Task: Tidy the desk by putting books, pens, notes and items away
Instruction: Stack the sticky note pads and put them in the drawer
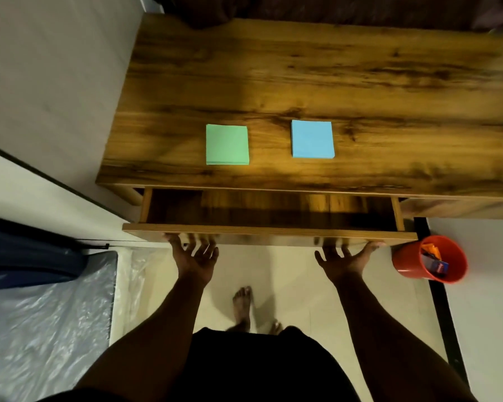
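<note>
A green pad of notes and a blue pad of notes lie flat side by side on the wooden desk, near its front edge. Below them the desk drawer is pulled out, and its inside looks bare and dark. My left hand is at the left end of the drawer front, palm up, fingers spread, fingertips at the lower edge. My right hand is the same way at the right end. Neither hand holds anything.
A red bucket with orange and blue packets inside stands on the floor right of the drawer. A blue bundle and a plastic-covered mattress lie at the left. My bare feet stand on the tiled floor below the drawer.
</note>
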